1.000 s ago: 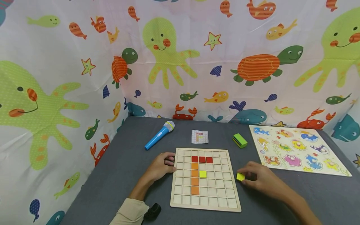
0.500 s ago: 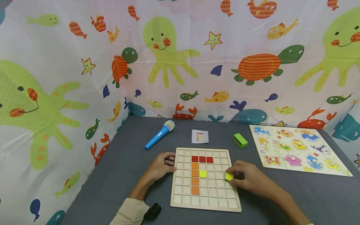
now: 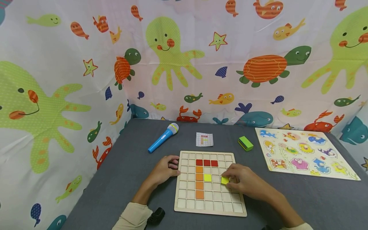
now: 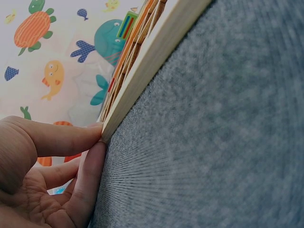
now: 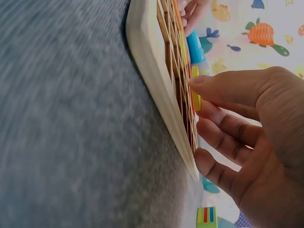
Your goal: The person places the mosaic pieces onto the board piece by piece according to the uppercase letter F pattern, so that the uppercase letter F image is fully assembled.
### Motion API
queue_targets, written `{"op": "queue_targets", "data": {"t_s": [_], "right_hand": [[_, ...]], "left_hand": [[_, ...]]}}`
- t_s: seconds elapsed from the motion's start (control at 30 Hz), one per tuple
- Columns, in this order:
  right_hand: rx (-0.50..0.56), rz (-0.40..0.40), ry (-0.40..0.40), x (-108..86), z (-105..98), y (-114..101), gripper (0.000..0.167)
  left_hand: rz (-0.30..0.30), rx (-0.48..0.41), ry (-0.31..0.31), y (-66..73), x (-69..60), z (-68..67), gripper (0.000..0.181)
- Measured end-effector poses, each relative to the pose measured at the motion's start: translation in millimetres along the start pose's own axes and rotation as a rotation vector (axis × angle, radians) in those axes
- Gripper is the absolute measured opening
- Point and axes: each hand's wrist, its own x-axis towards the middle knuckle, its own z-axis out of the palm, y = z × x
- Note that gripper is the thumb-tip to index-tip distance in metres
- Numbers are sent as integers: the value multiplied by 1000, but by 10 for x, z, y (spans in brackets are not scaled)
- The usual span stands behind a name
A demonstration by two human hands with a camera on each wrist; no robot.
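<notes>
A square wooden grid board [image 3: 187, 203] lies flat on the dark table. Red tiles [image 3: 206, 163] form a short row in it, orange tiles [image 3: 199, 185] a column below, and one yellow tile [image 3: 207, 178] sits beside the column. My left hand [image 3: 164, 171] holds the board's left edge with thumb and fingers; the left wrist view shows the thumb tip [image 4: 92, 135] against the wooden side. With thumb and index finger, my right hand [image 3: 244, 180] pinches another yellow tile [image 3: 225, 180] above the board's right part. The remaining right fingers are loosely bent in the right wrist view.
Behind the board lies a small printed card [image 3: 204, 140] with a coloured grid pattern. A blue toy microphone [image 3: 163, 138] is at back left. A green striped block [image 3: 245, 143] and an animal puzzle board [image 3: 309, 153] lie to the right. A patterned sheet [image 3: 195, 48] hangs behind.
My right hand has carried the yellow tile leftward from beside the board to over its right-hand cells. The left hand has stayed at the left edge.
</notes>
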Motion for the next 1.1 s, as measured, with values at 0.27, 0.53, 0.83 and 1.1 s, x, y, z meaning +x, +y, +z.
{"op": "queue_targets", "data": {"t_s": [0.27,0.53,0.83,1.1], "right_hand": [[-38,-4,11,100,52,-84,26],[-56,-37,15,167,90,-102,24],[-83,-28,7,231,120,-114,24],[-93,-25,-8,275,123,-121,26]], "left_hand": [[-9,7,5,4,1,6,59],[-10,10,9,6,-1,9,59],[-14,9,13,9,-12,10,60],[-13,11,10,19,-8,5,60]]}}
